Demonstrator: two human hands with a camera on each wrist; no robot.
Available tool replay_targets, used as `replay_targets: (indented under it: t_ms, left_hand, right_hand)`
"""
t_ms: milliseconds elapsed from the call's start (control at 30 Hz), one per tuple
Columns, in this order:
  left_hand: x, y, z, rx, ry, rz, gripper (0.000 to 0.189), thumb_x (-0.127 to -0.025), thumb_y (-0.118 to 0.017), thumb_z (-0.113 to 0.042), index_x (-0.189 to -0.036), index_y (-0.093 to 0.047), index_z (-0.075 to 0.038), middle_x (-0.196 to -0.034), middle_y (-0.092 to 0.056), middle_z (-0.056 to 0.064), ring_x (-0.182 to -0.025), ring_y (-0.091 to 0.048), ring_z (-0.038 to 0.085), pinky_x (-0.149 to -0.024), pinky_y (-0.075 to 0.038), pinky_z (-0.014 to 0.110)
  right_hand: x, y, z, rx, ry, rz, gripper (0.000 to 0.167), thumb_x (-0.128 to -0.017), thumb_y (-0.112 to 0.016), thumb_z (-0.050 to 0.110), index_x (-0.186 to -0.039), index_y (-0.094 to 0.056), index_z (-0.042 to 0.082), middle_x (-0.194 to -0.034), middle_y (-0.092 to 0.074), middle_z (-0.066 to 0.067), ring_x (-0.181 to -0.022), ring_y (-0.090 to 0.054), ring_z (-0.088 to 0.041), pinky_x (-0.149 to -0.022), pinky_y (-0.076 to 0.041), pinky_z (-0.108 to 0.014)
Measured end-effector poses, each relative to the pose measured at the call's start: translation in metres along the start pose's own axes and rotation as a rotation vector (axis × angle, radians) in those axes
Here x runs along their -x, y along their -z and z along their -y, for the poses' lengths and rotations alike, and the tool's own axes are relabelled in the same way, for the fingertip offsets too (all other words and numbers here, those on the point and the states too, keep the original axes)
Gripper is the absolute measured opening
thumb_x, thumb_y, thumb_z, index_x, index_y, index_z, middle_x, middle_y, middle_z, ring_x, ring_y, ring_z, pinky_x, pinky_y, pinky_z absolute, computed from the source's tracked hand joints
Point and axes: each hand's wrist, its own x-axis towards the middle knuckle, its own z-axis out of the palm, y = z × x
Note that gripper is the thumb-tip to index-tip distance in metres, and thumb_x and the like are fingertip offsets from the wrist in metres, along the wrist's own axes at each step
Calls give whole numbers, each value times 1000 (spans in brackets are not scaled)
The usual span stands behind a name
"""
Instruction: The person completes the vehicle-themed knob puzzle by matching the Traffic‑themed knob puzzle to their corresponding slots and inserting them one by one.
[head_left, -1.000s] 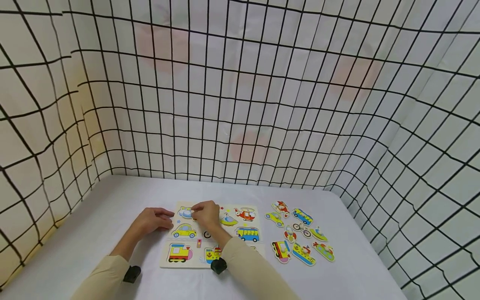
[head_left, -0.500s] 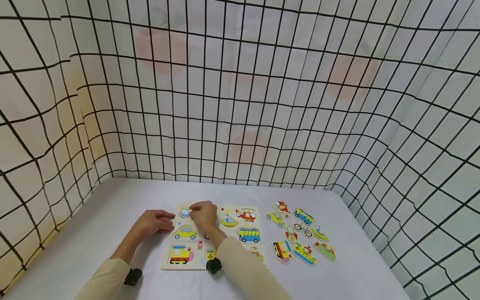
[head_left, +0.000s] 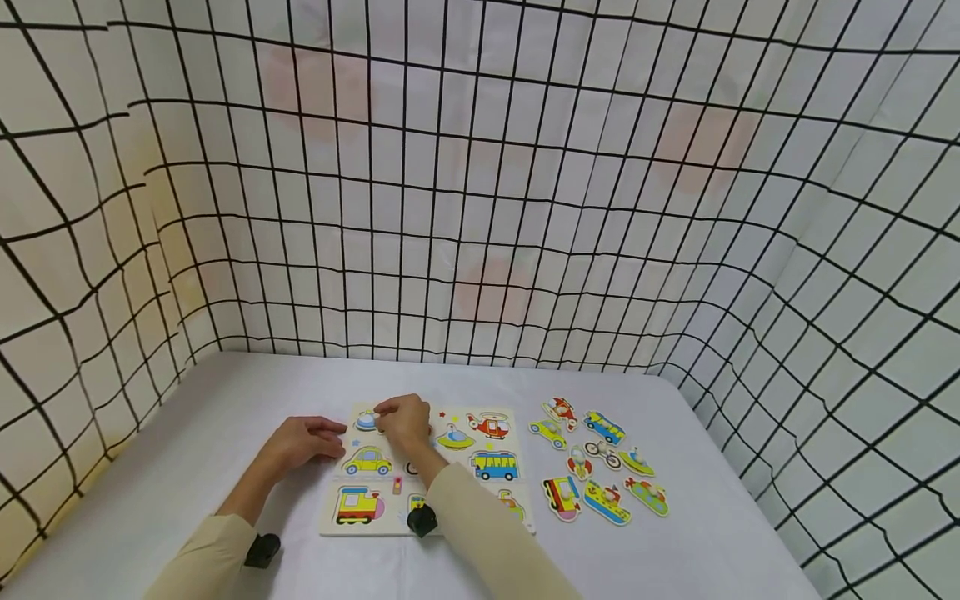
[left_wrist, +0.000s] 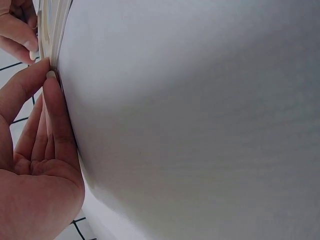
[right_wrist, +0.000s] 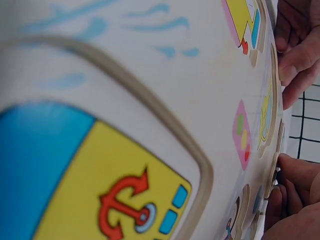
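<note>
Where the flat, grooved board point(head_left: 392, 510) ends, the left grip point(head_left: 303, 442) rests.

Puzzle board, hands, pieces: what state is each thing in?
Puzzle board, flat on the table
Left hand, touching the board's left edge
Right hand, pinching a pale knob
Car slot, unfilled
Train slot, unfilled
Bus slot, unfilled
Helicopter slot, unfilled
Saucer slot, unfilled
Nine pieces, loose beside the board

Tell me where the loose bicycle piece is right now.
In the head view, the bicycle piece lies right of the puzzle board, just below the blue bus piece.
</note>
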Motion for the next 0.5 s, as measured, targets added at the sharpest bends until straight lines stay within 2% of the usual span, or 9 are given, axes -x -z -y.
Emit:
replay_targets:
  t_ms: [233, 367, 500]
  left_hand:
    - [0, 0, 1, 9, -16, 0, 45, -82, -82, -10, -124, -69, 0, -86, -73, 5, -74, -64, 18, -68, -53, 25]
    - [2, 1, 1, 13, -23, 1, 45, -82, -81, -10, -124, -69, 1, -85, -73, 3, -73, -64, 16, -68, -53, 26]
    - [2, 2, 2, 3, -26, -3, 45, -82, -82, -10, -124, -69, 1, -84, -73, 3, -73, -64, 17, -69, -53, 26]
  right_hand:
    - [-2, 2, 0, 15, 32, 20, 9, -80, -83, 11, -85, -83, 19, -89, -77, 6, -96, -62, -15, -78, -43, -37]
    - [-2, 2, 1, 20, 31, 43, 11, -80, -83, 11, -86, -84, 20, -80, -75, 8, -93, -61, -12, -78, -43, -36]
    - [-1, 3, 5, 16, 10, 64, 10, -82, -82, 12, -88, -84, 20, -74, -72, 10, -93, -60, -12, -83, -42, -39]
